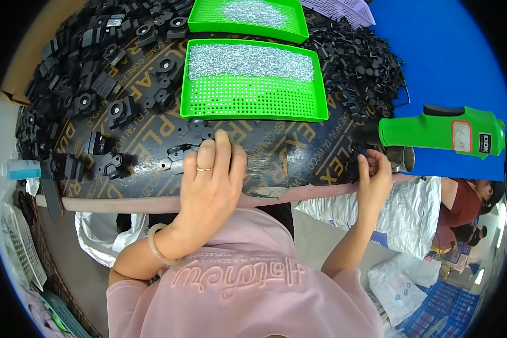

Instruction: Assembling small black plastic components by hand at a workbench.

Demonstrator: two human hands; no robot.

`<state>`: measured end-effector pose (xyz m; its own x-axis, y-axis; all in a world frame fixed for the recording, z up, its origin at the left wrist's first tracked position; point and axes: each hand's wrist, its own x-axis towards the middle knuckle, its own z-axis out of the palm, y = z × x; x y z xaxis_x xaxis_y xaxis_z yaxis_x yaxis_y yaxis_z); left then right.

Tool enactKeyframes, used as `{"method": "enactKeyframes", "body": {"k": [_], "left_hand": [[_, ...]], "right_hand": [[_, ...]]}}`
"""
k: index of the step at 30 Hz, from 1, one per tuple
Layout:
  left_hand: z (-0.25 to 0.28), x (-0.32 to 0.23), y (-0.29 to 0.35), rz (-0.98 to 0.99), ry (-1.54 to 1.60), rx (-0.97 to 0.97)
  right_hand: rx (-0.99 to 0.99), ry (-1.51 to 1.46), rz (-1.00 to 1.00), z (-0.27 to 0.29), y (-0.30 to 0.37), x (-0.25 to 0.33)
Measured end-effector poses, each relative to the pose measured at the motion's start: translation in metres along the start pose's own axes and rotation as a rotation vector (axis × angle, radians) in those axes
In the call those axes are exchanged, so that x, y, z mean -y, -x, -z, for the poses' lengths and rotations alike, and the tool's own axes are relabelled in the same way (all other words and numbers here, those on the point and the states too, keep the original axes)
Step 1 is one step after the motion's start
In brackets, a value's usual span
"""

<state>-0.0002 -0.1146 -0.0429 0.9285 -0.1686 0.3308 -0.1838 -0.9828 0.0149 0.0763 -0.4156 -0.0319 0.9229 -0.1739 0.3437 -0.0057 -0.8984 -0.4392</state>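
My left hand (213, 172), with a ring and a bangle, is closed over black plastic parts at the middle of the table's near side. A flat, lobed black plastic piece (196, 133) shows just past its fingertips. Another black piece (173, 164) with a round metal-coloured spot pokes out to the left of the hand; the palm side is hidden. Farther right, my right hand (377, 173) has its thumb and fingers drawn together at a small dark cluster of black parts (356, 160). What sits between those fingertips is too dark to tell.
Green perforated trays (253, 114) (194, 25) hold small silvery pins or screws. Black wheeled parts (118, 111) are heaped left; small black pieces (366, 70) are piled right. A green power tool (442, 132) lies above a metal cup (403, 160). Someone in dark red (462, 203) is at right.
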Motion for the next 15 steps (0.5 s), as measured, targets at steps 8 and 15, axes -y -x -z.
{"method": "enactKeyframes", "body": {"k": [8, 15], "left_hand": [[0.003, 0.009, 0.006, 0.071, -0.014, -0.135], [0.003, 0.015, 0.016, 0.046, 0.089, -0.261]], "right_hand": [[0.124, 0.033, -0.101, 0.003, -0.004, 0.01], [0.155, -0.093, 0.021, -0.004, 0.002, 0.013]]}}
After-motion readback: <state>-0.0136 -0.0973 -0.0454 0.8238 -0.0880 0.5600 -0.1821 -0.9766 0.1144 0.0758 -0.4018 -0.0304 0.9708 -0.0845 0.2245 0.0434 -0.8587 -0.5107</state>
